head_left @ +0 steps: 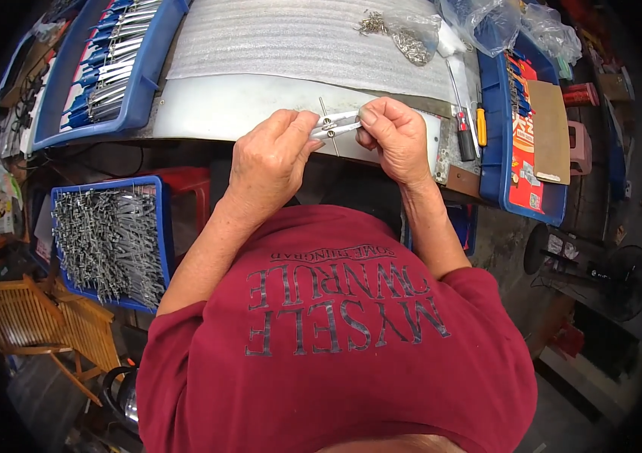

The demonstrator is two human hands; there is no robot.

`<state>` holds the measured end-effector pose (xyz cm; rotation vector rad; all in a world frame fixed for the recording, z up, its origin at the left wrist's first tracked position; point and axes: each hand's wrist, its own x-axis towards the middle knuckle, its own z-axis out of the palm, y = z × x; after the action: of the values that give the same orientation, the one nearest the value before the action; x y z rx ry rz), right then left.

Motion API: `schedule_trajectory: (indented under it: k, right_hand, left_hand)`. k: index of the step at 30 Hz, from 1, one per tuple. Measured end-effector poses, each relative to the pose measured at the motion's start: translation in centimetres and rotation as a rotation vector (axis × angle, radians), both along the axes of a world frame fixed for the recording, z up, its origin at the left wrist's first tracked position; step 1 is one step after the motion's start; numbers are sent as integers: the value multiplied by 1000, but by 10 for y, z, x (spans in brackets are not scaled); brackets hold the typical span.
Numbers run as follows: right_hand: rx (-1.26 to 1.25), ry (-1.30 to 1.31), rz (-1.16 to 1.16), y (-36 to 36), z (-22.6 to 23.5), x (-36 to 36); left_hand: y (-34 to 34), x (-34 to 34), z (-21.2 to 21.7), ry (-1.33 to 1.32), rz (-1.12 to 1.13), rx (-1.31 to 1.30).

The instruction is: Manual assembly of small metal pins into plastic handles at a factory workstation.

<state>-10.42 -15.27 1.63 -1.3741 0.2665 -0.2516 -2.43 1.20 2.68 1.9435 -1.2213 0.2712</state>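
Note:
In front of my chest, over the table's near edge, both hands hold a silver metal piece (329, 128) that looks like a bow drawing compass. It has two flat legs, small round fittings in the middle and a thin rod crossing them. My left hand (270, 155) pinches its left end between thumb and fingers. At the other end, my right hand (393, 136) grips the legs between thumb and curled forefinger. The fingers cover both ends of the piece.
A blue tray (138, 106) of metal and blue pieces stands left; another blue crate (161, 249) holds many metal parts below it. White foam sheet (260, 38) covers the table. Small fittings (412, 47), a black-handled screwdriver (466, 140), a yellow-handled one (481, 127) and a blue bin (493, 136) lie right.

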Motion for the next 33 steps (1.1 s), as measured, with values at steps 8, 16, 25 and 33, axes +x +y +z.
schedule_trajectory:
  k: [8, 16, 25, 33]
  right_hand:
    - [-68, 19, -70, 6, 2, 0]
    - [-49, 27, -90, 6, -3, 2]
    - [-77, 70, -142, 2, 1, 5]
    - [-105, 84, -163, -8, -3, 10]
  left_hand:
    - [-2, -2, 0, 48, -16, 60]
    - [-6, 0, -4, -31, -1, 97]
    - [-14, 5, -8, -54, -12, 29]
    - [-26, 15, -17, -25, -51, -6]
